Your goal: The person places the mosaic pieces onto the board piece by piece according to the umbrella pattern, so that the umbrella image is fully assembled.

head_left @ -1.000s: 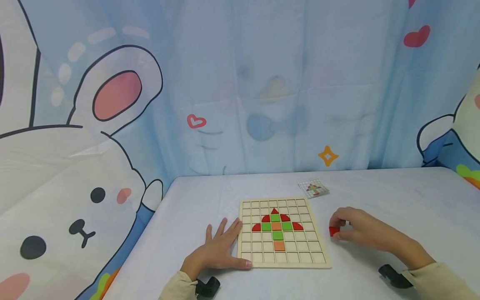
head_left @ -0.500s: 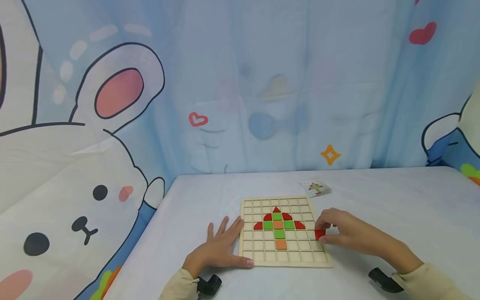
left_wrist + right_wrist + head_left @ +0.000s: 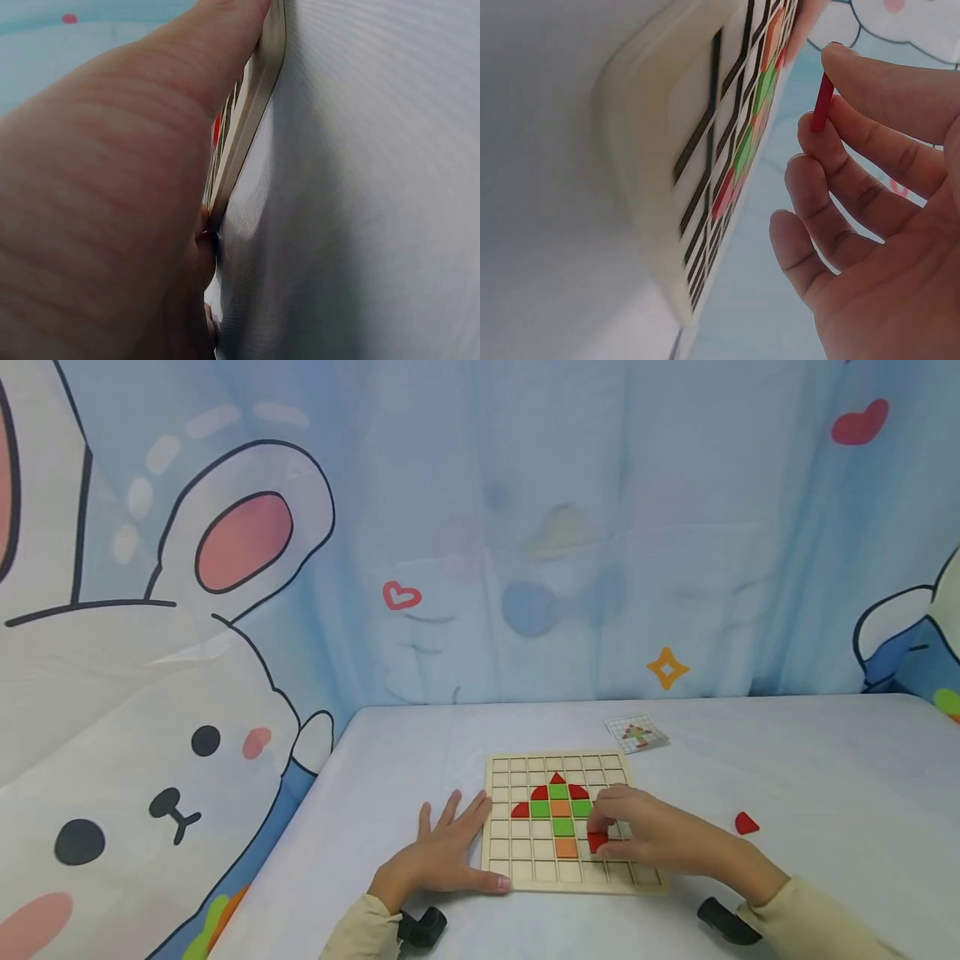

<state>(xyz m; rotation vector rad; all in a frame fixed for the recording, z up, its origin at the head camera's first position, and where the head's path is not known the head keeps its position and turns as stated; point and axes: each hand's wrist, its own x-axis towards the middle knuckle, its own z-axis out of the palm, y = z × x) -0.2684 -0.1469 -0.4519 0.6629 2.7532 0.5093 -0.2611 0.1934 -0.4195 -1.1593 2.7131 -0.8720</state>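
A square wooden grid board (image 3: 525,868) lies on the white table, with red, green and orange tiles set in its cells in a pointed, rocket-like figure. My left hand (image 3: 438,860) rests at the board's left edge, fingers spread and straight, thumb on the near left corner. Over the right half of the board, my right hand (image 3: 652,831) pinches a red tile (image 3: 596,842) between thumb and fingertips. In the right wrist view that red tile (image 3: 823,103) is seen edge-on, apart from the board. The right hand hides some cells beneath it.
A loose red tile (image 3: 746,823) with a curved side lies on the table to the right of the board. Behind the board's far right corner is a small printed card (image 3: 636,733) showing a similar figure. A patterned blue curtain (image 3: 555,610) hangs behind the table.
My right hand has moved left with the red tile, from beside the board to over it. The loose red tile on the table has come into view. The left hand stays put.
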